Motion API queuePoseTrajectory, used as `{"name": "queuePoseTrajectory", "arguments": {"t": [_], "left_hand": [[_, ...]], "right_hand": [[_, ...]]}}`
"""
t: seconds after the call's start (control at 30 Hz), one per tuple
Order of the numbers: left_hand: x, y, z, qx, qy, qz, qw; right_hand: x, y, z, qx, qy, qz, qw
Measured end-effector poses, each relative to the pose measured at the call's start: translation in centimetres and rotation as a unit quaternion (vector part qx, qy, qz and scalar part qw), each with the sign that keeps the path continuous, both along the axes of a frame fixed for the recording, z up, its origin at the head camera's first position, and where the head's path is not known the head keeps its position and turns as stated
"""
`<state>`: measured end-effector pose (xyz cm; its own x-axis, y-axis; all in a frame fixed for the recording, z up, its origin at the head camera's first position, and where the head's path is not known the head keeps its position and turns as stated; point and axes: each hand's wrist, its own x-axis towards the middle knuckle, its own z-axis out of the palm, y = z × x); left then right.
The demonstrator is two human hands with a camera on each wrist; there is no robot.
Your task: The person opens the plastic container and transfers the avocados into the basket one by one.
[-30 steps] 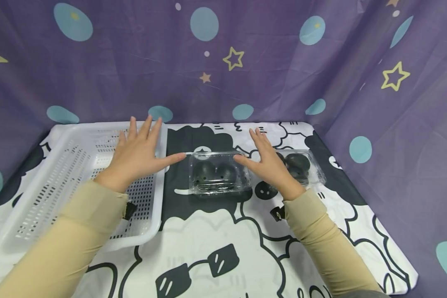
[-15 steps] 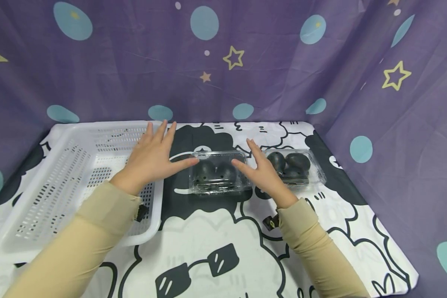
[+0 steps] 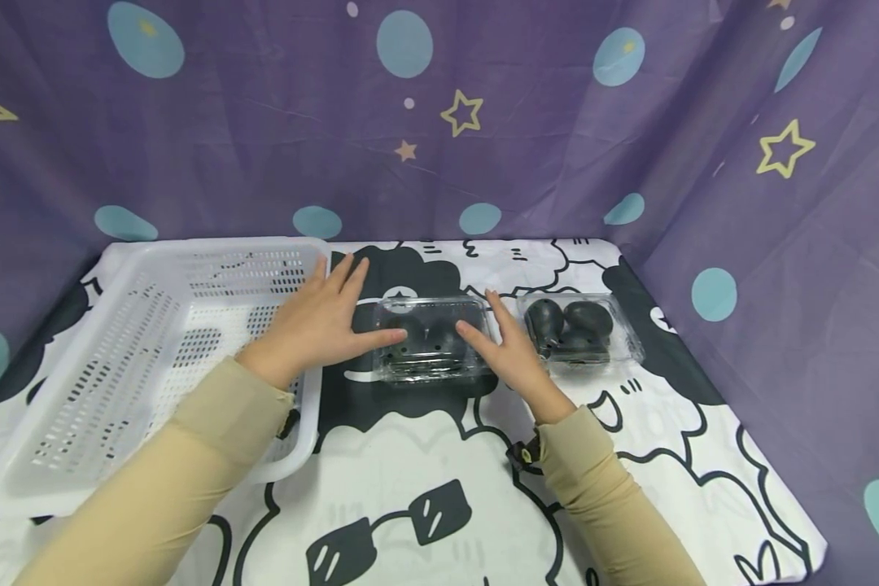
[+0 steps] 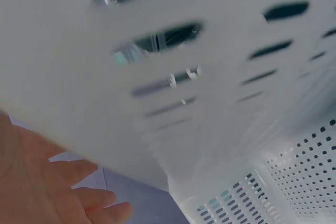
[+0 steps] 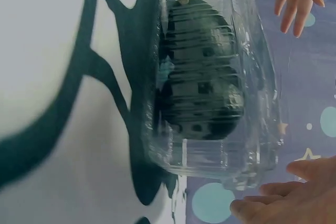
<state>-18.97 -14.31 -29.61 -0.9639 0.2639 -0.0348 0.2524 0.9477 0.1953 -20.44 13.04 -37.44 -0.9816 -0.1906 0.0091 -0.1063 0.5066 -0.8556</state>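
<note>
A lidded clear plastic box (image 3: 430,376) holding dark green, rounded fruits lies mid-table, between my hands. My left hand (image 3: 311,325), fingers spread, hovers over the right side of the white plastic basket (image 3: 309,427); its thumb overlaps the box's left part in the head view. From the right, my right hand (image 3: 514,358) reaches toward the same box with straight fingers, its thumb overlapping the lid. The right wrist view shows both hands apart from the box, beside its lid side. Neither hand holds anything. The left wrist view has the slotted basket wall (image 4: 220,145) in front of the left hand (image 4: 58,187).
A second clear box (image 3: 625,342) with several dark fruits stands to the right, beyond the right hand. A black-and-white cartoon cloth (image 3: 403,456) covers the table. The purple curtain (image 3: 264,146) hangs behind and along the right side.
My left hand has come right and lower, from above the basket toward the middle box. The right hand has moved left and nearer, uncovering the second box. Both boxes have stayed put.
</note>
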Motion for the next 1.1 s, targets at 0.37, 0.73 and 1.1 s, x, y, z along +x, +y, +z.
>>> {"name": "queuePoseTrajectory", "arguments": {"t": [0.37,0.73,1.1], "left_hand": [[0.3,0.4,-0.7,-0.015,-0.015,-0.026,0.9994],[0.4,0.8,-1.1,-0.033,-0.035,-0.045,0.9978],[0.5,1.3,-0.7,-0.056,-0.073,-0.066,0.9936]], "right_hand": [[0.3,-0.4,-1.9,-0.065,-0.059,-0.006,0.996],[0.9,-0.3,-2.8,-0.126,-0.076,0.000,0.989],[0.7,0.0,-3.7,-0.153,-0.092,0.003,0.984]]}}
